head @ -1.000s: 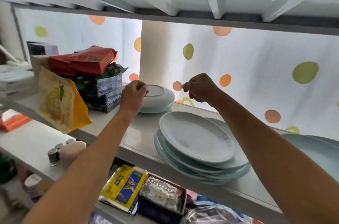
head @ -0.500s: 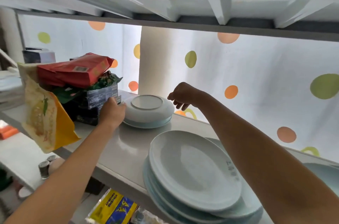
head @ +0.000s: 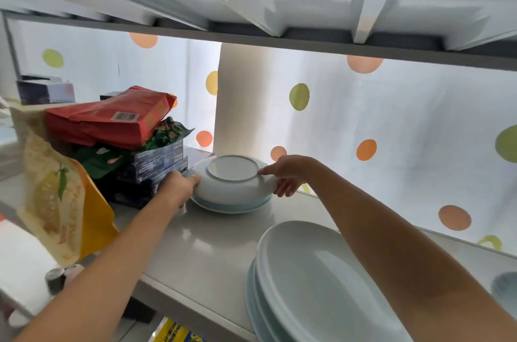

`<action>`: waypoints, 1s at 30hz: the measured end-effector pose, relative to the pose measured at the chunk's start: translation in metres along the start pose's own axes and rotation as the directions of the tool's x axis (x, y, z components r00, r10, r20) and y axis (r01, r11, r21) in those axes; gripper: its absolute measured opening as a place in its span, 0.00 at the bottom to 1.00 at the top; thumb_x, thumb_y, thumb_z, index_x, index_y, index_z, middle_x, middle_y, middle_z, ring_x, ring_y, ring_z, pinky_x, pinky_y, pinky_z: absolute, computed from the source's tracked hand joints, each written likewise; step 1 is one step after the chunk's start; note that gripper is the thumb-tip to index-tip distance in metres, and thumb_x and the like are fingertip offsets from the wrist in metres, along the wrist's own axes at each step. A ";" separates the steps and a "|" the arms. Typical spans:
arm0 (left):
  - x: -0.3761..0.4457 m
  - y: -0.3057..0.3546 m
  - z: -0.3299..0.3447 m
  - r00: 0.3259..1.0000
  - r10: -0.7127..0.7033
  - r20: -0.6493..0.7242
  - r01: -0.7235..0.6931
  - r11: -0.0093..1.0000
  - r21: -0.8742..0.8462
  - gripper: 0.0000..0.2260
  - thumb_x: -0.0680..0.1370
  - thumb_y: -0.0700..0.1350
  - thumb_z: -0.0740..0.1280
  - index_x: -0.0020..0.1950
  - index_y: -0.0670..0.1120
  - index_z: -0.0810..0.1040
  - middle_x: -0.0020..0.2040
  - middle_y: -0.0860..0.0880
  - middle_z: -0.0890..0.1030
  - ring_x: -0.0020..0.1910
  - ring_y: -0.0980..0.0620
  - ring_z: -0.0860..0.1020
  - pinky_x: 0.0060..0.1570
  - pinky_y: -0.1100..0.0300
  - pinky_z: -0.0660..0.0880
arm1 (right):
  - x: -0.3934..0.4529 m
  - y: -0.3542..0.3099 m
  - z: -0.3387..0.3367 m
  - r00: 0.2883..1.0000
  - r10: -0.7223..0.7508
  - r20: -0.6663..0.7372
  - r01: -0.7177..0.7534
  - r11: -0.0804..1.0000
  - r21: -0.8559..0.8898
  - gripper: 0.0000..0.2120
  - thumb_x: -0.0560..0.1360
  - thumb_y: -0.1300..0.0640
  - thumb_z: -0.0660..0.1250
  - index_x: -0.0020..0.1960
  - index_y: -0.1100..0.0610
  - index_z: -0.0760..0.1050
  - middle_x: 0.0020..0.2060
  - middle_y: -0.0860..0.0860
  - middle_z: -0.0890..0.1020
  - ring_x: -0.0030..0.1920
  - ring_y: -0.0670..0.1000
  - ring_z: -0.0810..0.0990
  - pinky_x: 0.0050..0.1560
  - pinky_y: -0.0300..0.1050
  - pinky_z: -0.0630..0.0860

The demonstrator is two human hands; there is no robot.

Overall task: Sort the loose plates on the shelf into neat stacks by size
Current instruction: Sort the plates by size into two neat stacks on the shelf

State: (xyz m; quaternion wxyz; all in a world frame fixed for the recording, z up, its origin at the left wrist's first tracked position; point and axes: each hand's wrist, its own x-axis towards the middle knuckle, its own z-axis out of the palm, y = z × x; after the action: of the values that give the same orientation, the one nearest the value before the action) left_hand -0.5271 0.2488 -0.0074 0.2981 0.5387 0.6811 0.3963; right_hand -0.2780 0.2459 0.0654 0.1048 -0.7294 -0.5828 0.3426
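Observation:
A small stack of pale blue deep plates (head: 233, 187) sits upside down at the back of the white shelf (head: 201, 243), on a slightly wider plate. My left hand (head: 177, 187) grips its left rim and my right hand (head: 288, 175) grips its right rim, thumb on top. A slanted stack of large pale plates (head: 316, 285) lies at the shelf's front right, partly under my right forearm. Another pale plate's edge (head: 505, 287) shows at the far right.
Dark boxes (head: 156, 171) topped by a red packet (head: 112, 117) and green bags stand just left of the small stack. A yellow pouch (head: 61, 196) leans at the shelf's left front. The upper shelf's underside (head: 251, 14) hangs low overhead. A spotted curtain (head: 391, 131) backs the shelf.
Both hands came down from above the small stack and closed on its two sides. The camera has moved closer and lower.

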 end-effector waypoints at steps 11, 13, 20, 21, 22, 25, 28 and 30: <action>-0.012 0.034 -0.008 0.993 0.099 -0.059 -0.096 0.994 0.055 0.29 0.75 0.57 0.69 0.62 0.33 0.73 0.59 0.35 0.78 0.56 0.37 0.77 0.49 0.54 0.68 | -0.021 0.010 -0.034 1.000 0.013 0.006 -0.014 0.986 0.163 0.20 0.74 0.45 0.71 0.45 0.63 0.73 0.29 0.54 0.77 0.27 0.49 0.72 0.28 0.38 0.66; -0.016 0.044 -0.009 0.989 0.134 -0.060 -0.131 0.991 0.041 0.27 0.74 0.58 0.70 0.58 0.35 0.75 0.53 0.36 0.79 0.49 0.40 0.77 0.47 0.56 0.68 | -0.030 0.015 -0.043 1.000 -0.007 -0.025 0.012 0.978 0.208 0.19 0.73 0.46 0.72 0.43 0.61 0.73 0.26 0.53 0.76 0.24 0.48 0.74 0.27 0.38 0.66; -0.038 0.098 -0.009 0.962 0.186 0.202 -0.081 0.895 -0.438 0.19 0.75 0.44 0.72 0.59 0.34 0.74 0.54 0.38 0.80 0.44 0.46 0.81 0.35 0.56 0.78 | -0.075 0.049 -0.079 0.984 -0.045 -0.171 0.105 0.928 0.359 0.19 0.70 0.47 0.75 0.47 0.61 0.75 0.29 0.54 0.80 0.25 0.50 0.79 0.26 0.38 0.71; -0.046 0.107 -0.007 0.943 0.199 0.269 -0.048 0.876 -0.481 0.18 0.75 0.42 0.72 0.58 0.34 0.74 0.54 0.38 0.80 0.43 0.46 0.81 0.32 0.57 0.79 | -0.084 0.056 -0.083 0.980 -0.032 -0.198 0.104 0.924 0.368 0.19 0.71 0.45 0.74 0.46 0.61 0.76 0.28 0.54 0.81 0.26 0.50 0.80 0.26 0.37 0.70; -0.053 0.117 -0.003 0.914 0.221 0.340 -0.018 0.860 -0.510 0.15 0.75 0.40 0.72 0.57 0.34 0.74 0.52 0.39 0.81 0.42 0.46 0.82 0.29 0.58 0.80 | -0.094 0.065 -0.088 0.973 -0.012 -0.230 0.100 0.922 0.374 0.21 0.72 0.41 0.71 0.45 0.61 0.76 0.27 0.53 0.81 0.26 0.49 0.80 0.25 0.37 0.70; -0.079 0.145 0.012 0.766 0.318 0.559 0.051 0.837 -0.545 0.09 0.76 0.37 0.69 0.55 0.36 0.75 0.42 0.41 0.84 0.36 0.47 0.84 0.29 0.58 0.80 | -0.121 0.097 -0.100 0.942 0.079 -0.327 0.074 0.900 0.429 0.30 0.76 0.33 0.58 0.44 0.61 0.75 0.27 0.54 0.81 0.24 0.50 0.81 0.24 0.36 0.67; -0.106 0.168 0.029 0.621 0.431 0.655 -0.025 0.846 -0.533 0.10 0.74 0.37 0.70 0.55 0.39 0.78 0.41 0.43 0.86 0.38 0.47 0.85 0.33 0.56 0.82 | -0.149 0.134 -0.112 0.900 0.234 -0.367 0.012 0.830 0.558 0.37 0.78 0.32 0.47 0.50 0.67 0.73 0.36 0.61 0.82 0.27 0.55 0.83 0.27 0.38 0.69; -0.122 0.180 0.040 0.551 0.500 0.668 -0.137 0.844 -0.519 0.12 0.73 0.37 0.71 0.56 0.43 0.79 0.45 0.43 0.86 0.41 0.46 0.86 0.35 0.55 0.82 | -0.170 0.158 -0.118 0.883 0.303 -0.358 -0.008 0.773 0.635 0.39 0.78 0.32 0.44 0.51 0.69 0.71 0.38 0.63 0.83 0.31 0.58 0.85 0.29 0.40 0.73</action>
State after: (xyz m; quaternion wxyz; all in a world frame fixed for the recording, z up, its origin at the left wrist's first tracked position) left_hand -0.3743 0.1584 0.1250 0.5904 0.6982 0.2699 0.3018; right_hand -0.0961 0.0712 0.1299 0.4364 -0.7594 -0.3353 0.3471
